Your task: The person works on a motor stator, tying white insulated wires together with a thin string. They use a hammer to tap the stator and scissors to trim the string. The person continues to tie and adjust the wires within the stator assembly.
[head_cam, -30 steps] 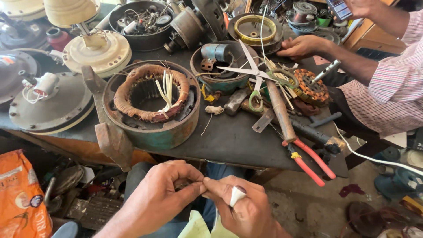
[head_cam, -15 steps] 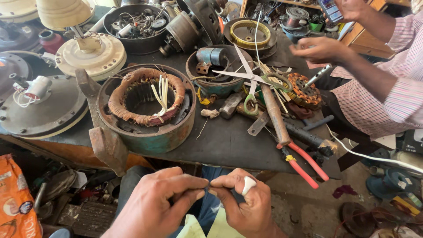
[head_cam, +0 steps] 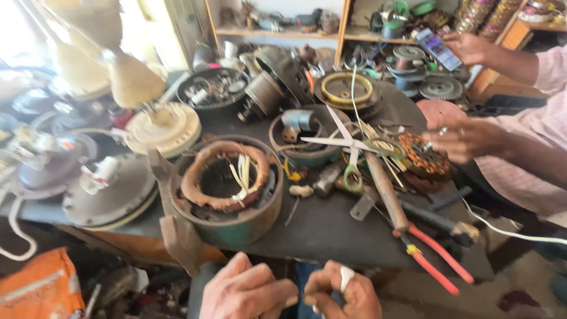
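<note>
My left hand (head_cam: 248,292) and my right hand (head_cam: 345,295) meet at the bottom edge, just below the front of the dark workbench (head_cam: 331,230). My right hand's fingers pinch a small white piece (head_cam: 346,276). My left hand's fingers are closed against the right hand, pinching what looks like a thin wire that is mostly hidden. Straight ahead of them on the bench sits a fan motor stator (head_cam: 227,189) with copper winding in a green housing, pale strips sticking out of its middle.
Scissors (head_cam: 345,145), a wooden-handled tool (head_cam: 384,189) and red-handled pliers (head_cam: 437,257) lie to the right. Another person's hand (head_cam: 466,139) hovers over a copper stator (head_cam: 422,155); their other hand holds a phone (head_cam: 438,50). Cream fan housings (head_cam: 165,127) stand left, with an orange bag (head_cam: 38,289) below.
The view has tilted up, so my hands sit lower in frame and shelves show at the top. My hands stay pinched together. The other person's hands have shifted a little.
</note>
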